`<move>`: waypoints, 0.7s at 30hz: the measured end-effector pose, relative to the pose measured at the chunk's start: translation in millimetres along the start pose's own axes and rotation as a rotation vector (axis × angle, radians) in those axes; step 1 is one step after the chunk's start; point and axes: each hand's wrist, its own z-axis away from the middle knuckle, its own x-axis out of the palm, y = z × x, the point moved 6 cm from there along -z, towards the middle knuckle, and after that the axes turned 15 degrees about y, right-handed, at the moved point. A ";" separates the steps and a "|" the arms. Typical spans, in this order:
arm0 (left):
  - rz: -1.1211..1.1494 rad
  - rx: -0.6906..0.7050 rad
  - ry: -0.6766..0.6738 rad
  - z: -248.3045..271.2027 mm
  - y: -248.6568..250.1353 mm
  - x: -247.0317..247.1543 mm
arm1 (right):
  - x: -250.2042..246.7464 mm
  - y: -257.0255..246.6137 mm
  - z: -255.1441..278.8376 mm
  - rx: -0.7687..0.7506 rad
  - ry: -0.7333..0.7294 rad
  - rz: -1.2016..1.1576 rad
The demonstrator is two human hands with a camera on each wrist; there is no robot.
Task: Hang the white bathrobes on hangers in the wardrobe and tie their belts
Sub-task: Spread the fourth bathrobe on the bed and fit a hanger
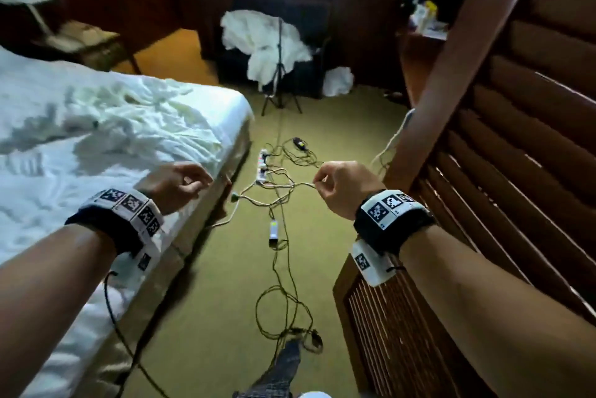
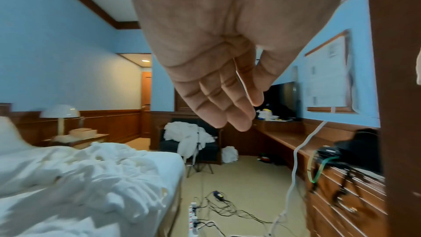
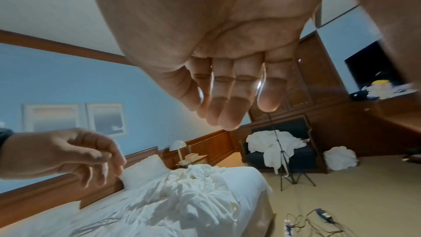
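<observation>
both hands — left hand [image 1: 175,183], right hand [image 1: 342,186] — loosely curled, seemingly empty.

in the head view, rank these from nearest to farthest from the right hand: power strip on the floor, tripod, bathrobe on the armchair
From the right hand:
1. power strip, on the carpet just left of the hand, beside the bed.
2. tripod, standing farther up the room, in front of the armchair.
3. bathrobe, heaped on the armchair behind the tripod.
</observation>
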 end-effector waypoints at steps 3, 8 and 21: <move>-0.080 -0.079 0.059 -4.3 -28.0 -28.6 | 25.9 -14.6 -47.4 -0.081 -0.027 -0.039; -0.091 -0.237 0.186 -9.9 -73.8 -68.8 | 74.9 -57.6 -110.6 -0.243 -0.116 -0.044; -0.239 -0.874 0.155 42.7 -363.2 -72.3 | 228.1 -161.3 -303.1 -0.392 -0.217 -0.068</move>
